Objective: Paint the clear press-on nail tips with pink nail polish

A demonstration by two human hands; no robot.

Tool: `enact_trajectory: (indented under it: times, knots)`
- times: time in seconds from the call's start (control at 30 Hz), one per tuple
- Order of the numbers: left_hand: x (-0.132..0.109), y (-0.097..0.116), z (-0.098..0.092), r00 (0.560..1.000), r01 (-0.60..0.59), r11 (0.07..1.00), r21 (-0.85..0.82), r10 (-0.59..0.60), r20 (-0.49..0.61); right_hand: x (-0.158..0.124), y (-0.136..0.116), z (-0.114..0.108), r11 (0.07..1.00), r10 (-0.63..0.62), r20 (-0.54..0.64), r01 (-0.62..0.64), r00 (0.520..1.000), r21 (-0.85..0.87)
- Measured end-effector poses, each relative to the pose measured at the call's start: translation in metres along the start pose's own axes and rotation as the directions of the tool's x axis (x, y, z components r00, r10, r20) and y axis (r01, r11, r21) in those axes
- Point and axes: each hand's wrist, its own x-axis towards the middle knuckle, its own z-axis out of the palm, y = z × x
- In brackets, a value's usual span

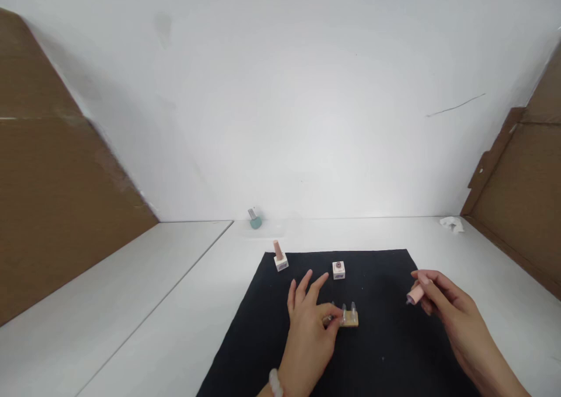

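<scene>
**A:** What did the head camera show the hands doing?

**B:** The right hand [456, 309] was closed around a pale pink brush cap [416, 294], held between thumb and fingers just above the right part of a black mat [385, 274].

**A:** And the left hand [307, 341]?

**B:** It was on the mat, two fingers spread high while the others reached the left end of a small tan stand [350, 321]. The stand carried clear nail tips [344, 313] upright. I couldn't tell whether the hand really had hold of it.

**A:** How would those things handle?

**B:** I'd judge them all light. The cap looked smooth, perhaps slippery, so I'd hold it along the barrel. The tips looked thin and fragile, so the stand's base seemed the safer place to grip.

**A:** Any containers?

**B:** A square white bottle [338, 270] stood on the mat, apparently uncapped. Left of it stood a white-based bottle [280, 262] with a pink cap. A teal bottle [255, 223] sat tilted on the white table [197, 280] beyond the mat. I couldn't see what any of them contained.
</scene>
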Motion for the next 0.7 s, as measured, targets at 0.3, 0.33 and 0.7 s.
enact_trajectory:
  times: [0.3,0.33,0.7]
  knots:
    - [-0.0061,0.002,0.0002,0.993,-0.093,0.99,0.102,0.1,-0.059,0.0003,0.0002,-0.0006,0.999,0.035,0.032,-0.035,0.999,0.011]
    - [-0.0066,0.0019,0.0007,0.993,-0.097,0.989,0.108,0.104,-0.06,0.0003,-0.0001,-0.0007,0.999,0.036,0.033,-0.036,0.999,0.007]
    - [-0.0066,-0.0001,0.0026,0.993,-0.106,0.988,0.111,0.11,-0.034,-0.0004,0.0023,0.0006,0.999,0.038,0.03,-0.037,0.999,-0.033]
